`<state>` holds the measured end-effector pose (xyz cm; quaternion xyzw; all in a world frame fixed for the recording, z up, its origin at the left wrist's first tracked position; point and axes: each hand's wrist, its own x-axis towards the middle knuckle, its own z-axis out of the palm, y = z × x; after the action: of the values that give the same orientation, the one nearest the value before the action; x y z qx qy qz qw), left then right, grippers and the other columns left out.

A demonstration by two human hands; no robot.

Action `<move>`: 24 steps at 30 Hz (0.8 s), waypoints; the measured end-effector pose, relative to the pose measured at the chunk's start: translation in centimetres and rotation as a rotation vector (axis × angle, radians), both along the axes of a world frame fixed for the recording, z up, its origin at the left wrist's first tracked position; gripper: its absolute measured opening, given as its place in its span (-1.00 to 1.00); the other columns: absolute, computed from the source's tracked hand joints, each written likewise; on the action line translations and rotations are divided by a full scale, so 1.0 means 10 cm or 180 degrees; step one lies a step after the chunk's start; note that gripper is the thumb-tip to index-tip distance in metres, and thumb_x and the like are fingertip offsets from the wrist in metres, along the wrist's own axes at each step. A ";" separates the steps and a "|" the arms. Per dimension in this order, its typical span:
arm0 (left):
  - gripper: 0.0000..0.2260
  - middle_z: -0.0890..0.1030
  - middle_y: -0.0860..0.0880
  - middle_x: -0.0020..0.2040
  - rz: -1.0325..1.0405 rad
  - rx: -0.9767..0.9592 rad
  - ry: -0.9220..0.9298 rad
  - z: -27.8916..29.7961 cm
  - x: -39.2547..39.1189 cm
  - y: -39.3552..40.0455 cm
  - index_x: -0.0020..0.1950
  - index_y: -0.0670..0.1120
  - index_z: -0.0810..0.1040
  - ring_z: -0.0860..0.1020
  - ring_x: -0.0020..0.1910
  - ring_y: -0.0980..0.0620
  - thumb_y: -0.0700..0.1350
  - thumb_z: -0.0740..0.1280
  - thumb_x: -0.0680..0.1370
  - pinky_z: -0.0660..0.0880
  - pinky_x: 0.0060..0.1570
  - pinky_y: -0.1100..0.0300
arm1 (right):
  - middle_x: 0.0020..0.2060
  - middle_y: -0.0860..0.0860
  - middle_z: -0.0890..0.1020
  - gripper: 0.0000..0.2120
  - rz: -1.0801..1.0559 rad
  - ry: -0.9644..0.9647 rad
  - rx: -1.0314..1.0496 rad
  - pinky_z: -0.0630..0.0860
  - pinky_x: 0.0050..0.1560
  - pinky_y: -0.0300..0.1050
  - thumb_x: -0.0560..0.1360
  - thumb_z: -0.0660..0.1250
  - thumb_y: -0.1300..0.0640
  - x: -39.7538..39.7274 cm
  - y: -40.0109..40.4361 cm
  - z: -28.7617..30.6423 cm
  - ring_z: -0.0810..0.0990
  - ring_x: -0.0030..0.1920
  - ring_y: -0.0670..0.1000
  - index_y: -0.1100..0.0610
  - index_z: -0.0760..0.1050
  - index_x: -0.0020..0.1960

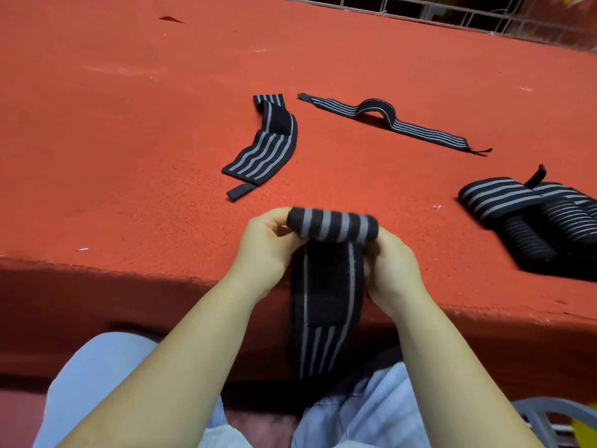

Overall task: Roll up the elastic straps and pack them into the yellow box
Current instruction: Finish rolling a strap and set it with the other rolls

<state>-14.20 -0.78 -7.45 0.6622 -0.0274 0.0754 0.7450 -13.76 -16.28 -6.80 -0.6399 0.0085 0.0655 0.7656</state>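
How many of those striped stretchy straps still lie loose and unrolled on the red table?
2: one curved strap lies just beyond the hands, one long strap with a hump farther back. Another is being rolled in the hands; the pile at right may hide more.

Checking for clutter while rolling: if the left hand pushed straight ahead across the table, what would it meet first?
Probably the curved flat strap, its small end tab nearest the left hand, which now holds the half-rolled strap. Depth is uncertain.
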 end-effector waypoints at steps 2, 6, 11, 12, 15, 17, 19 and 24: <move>-0.70 0.65 0.06 -0.21 -0.0042 0.0076 -0.0069 0.02 -0.02 0.00 -0.20 -0.07 0.63 0.60 -0.24 0.22 -0.46 0.29 0.43 0.49 -0.25 0.38 | -0.26 0.02 0.67 -0.69 0.0240 0.0063 0.0024 0.51 -0.20 -0.16 0.53 0.22 -0.10 0.00 -0.03 0.03 0.63 -0.25 0.02 0.06 0.64 -0.07; -0.66 0.65 0.09 -0.08 -0.0180 0.0246 -0.0071 0.02 -0.02 0.01 -0.14 0.01 0.66 0.60 -0.11 0.22 -0.41 0.27 0.49 0.50 -0.14 0.35 | -0.09 0.04 0.69 -0.62 0.0318 -0.0143 -0.0158 0.57 -0.05 -0.17 0.40 0.41 0.20 0.00 -0.05 -0.02 0.67 -0.03 0.00 0.04 0.49 0.20; -0.83 0.66 0.01 -0.02 -0.0785 -0.0123 0.0358 0.07 0.03 0.02 0.11 0.05 0.55 0.63 -0.06 0.08 -0.04 0.19 0.60 0.54 -0.07 0.23 | -0.09 0.04 0.67 -0.63 -0.0230 -0.0261 0.0323 0.59 -0.09 -0.15 0.46 0.35 0.34 0.01 -0.01 -0.04 0.67 -0.07 0.01 0.03 0.46 0.18; -0.84 0.67 0.03 -0.02 -0.0939 0.0104 0.0370 0.07 0.02 0.00 0.11 0.04 0.55 0.64 -0.04 0.10 -0.04 0.23 0.59 0.53 -0.07 0.25 | -0.10 0.03 0.68 -0.65 -0.0337 -0.0291 0.0424 0.60 -0.09 -0.14 0.46 0.35 0.34 0.00 0.00 -0.05 0.67 -0.07 0.01 0.05 0.45 0.18; -0.79 0.68 -0.06 0.01 -0.1156 0.0393 0.0401 0.06 0.04 -0.02 0.19 -0.05 0.52 0.65 0.00 0.03 -0.19 0.27 0.57 0.55 -0.02 0.20 | -0.06 0.05 0.69 -0.67 -0.0564 -0.0355 0.0357 0.62 -0.07 -0.11 0.48 0.36 0.27 -0.03 0.04 -0.06 0.68 -0.05 0.03 0.10 0.45 0.21; -0.76 0.67 -0.15 0.01 -0.1012 0.0197 0.0358 0.05 0.06 0.03 0.22 -0.10 0.51 0.65 0.00 -0.05 -0.25 0.26 0.57 0.55 0.03 0.15 | -0.03 0.07 0.69 -0.66 -0.0518 -0.0425 0.0115 0.60 -0.02 -0.10 0.48 0.38 0.14 -0.04 0.06 -0.05 0.68 -0.02 0.04 0.14 0.45 0.23; -0.75 0.67 -0.17 -0.01 -0.0619 -0.0258 0.0297 0.03 0.08 0.05 0.25 -0.16 0.50 0.65 -0.02 -0.06 -0.27 0.25 0.57 0.55 0.03 0.14 | -0.03 0.06 0.70 -0.59 -0.0309 -0.0409 -0.0058 0.59 0.03 -0.10 0.43 0.38 0.01 -0.04 0.09 -0.04 0.68 0.00 0.03 0.17 0.49 0.21; -0.71 0.69 -0.09 -0.04 0.0021 -0.0572 0.0106 0.01 0.06 -0.03 0.30 -0.19 0.45 0.66 -0.04 0.00 -0.23 0.25 0.58 0.57 -0.04 0.22 | -0.05 0.07 0.70 -0.76 -0.0066 -0.0472 -0.0674 0.56 0.13 0.11 0.48 0.39 0.01 0.00 0.10 -0.08 0.67 0.01 0.07 0.13 0.58 0.07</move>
<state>-13.61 -1.06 -7.38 0.5939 -0.0059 0.0691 0.8016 -13.76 -15.32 -7.62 -0.7202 -0.0346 0.0088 0.6929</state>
